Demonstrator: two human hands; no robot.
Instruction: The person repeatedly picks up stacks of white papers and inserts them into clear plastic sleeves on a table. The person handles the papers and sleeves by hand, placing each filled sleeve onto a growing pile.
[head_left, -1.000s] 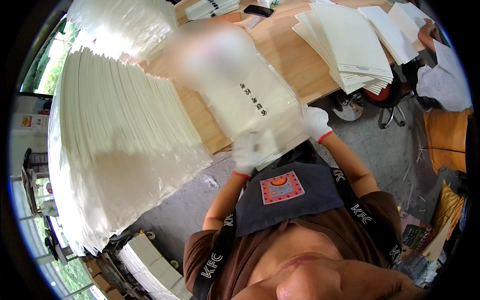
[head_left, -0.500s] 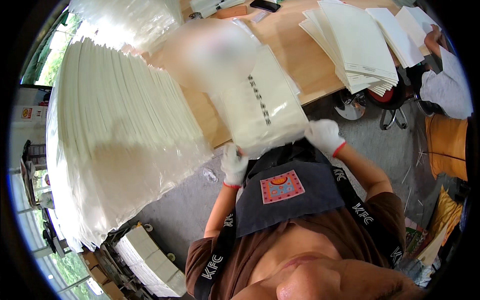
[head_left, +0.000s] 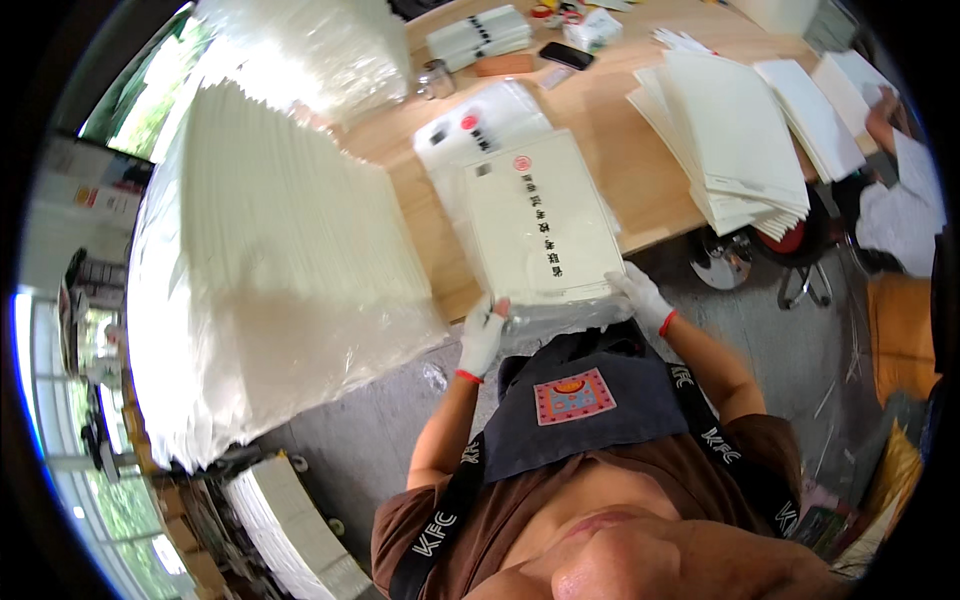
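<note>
Left hand (head_left: pixel 480 342): in a white glove with a red cuff, bare at the thumb, closed on the near left corner of the clear bag, basically a pinch.
Right hand (head_left: pixel 645 298): same sort of glove, red cuff too, gripping the near right corner of the clear bag.
Clear bag (head_left: pixel 565 318): right between both hands at the near edge of the table (head_left: pixel 612 125), with a loose crinkly end hanging over toward the dark apron (head_left: pixel 640 420).
Cream sheets (head_left: pixel 510 235): flat, showing through the clear bag, under a column of dark characters and a round red mark. Can't tell if printed on plastic or paper.
Other bags (head_left: pixel 490 110): partly under the clear bag, poking out past the far end, also marked in red.
Big stack (head_left: pixel 270 240): over on the left, super tall, wrapped in shiny plastic.
Far side: white bundles (head_left: pixel 478 40), a brown block (head_left: pixel 505 65), a black phone (head_left: pixel 567 55) and a glass jar (head_left: pixel 436 80), all near each other.
Fanned cards (head_left: pixel 735 140): off to the right, overhanging the near edge.
Co-worker's hand (head_left: pixel 882 115): way over right, next to some white paper (head_left: pixel 850 85). Can't tell about the grip.
</note>
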